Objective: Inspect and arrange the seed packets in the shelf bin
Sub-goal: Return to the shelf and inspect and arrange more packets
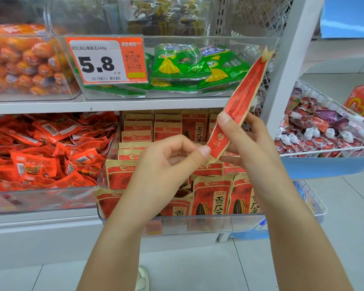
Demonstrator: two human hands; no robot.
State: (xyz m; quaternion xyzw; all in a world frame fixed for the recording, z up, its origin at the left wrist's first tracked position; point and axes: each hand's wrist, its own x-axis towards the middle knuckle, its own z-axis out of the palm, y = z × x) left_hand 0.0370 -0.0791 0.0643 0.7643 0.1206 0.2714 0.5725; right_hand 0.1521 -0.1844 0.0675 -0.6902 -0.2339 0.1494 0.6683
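Surroundings: green snack bags (189,66) lie in the clear bin above the grip, behind an orange price tag (106,59) reading 5.8; orange sausages (25,61) fill the bin further left of that.
Left of grip: loose red wrapped snacks (46,148) heaped in a clear bin.
Right of grip: white wire basket (332,152) of red and purple pouches, past the shelf's white upright (290,64).
Obstruction: both forearms cross in front of the shelf bin (208,224), hiding part of its rows.
Seed packets (210,196): red-and-tan, standing upright in rows in the shelf bin below and behind the grip.
Held packet (240,103): seen nearly edge-on, tilted up to the right, raised above the bin.
Left hand (168,160): thumb and curled fingers pinch the packet's lower corner.
Right hand (246,139): thumb in front, fingers behind, pinching the packet at its lower half.
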